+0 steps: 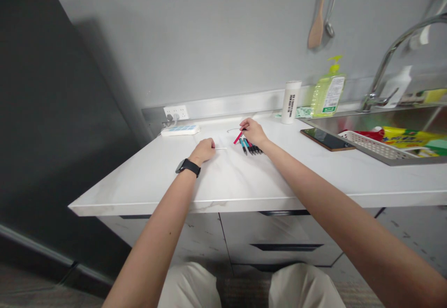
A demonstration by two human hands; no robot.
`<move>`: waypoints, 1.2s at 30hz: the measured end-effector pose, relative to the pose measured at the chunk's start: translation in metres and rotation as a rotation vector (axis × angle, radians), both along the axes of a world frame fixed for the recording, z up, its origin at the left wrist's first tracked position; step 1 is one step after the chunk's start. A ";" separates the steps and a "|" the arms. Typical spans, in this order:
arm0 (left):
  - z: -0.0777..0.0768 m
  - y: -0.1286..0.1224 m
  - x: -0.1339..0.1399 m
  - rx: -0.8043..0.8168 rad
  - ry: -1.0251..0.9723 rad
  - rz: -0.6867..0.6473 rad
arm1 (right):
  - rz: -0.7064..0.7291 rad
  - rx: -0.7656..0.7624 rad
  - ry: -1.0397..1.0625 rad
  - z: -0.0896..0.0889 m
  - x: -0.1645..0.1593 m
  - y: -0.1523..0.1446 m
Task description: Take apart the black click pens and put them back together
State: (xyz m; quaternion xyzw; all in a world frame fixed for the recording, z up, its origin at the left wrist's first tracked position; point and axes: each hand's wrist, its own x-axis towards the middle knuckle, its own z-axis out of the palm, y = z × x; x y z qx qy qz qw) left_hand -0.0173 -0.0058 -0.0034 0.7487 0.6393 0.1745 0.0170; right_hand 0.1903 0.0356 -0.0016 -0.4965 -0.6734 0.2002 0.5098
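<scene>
At right fingers (pixel 246 122), part-hidden pink piece (pixel 238 137)

Worktop (pixel 132 182), front left corner: bare, room to pass.
Front edge: open between the two forearms (pixel 164 224), which cross above it.
Back edge: power strip (pixel 180 131) blocks the left; white canister (pixel 290 104) and pump bottle (pixel 327 92) stand farther right.
Middle: pens (pixel 246 147) beside the right hand (pixel 254 132).
Right: phone (pixel 326 139), then sink (pixel 380 158).

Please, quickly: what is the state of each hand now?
Left hand: closed, holding a thin white stick.
Right hand: closed, holding a red pen-like piece.
</scene>
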 end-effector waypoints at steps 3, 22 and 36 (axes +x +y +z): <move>0.000 0.001 -0.001 -0.001 0.011 -0.003 | 0.017 0.007 -0.009 0.000 0.000 0.001; -0.001 0.006 -0.003 0.022 -0.035 0.091 | 0.389 0.024 -0.488 -0.003 -0.012 -0.021; 0.003 0.002 0.005 0.172 -0.194 -0.076 | 0.308 0.021 -0.587 -0.006 -0.015 -0.014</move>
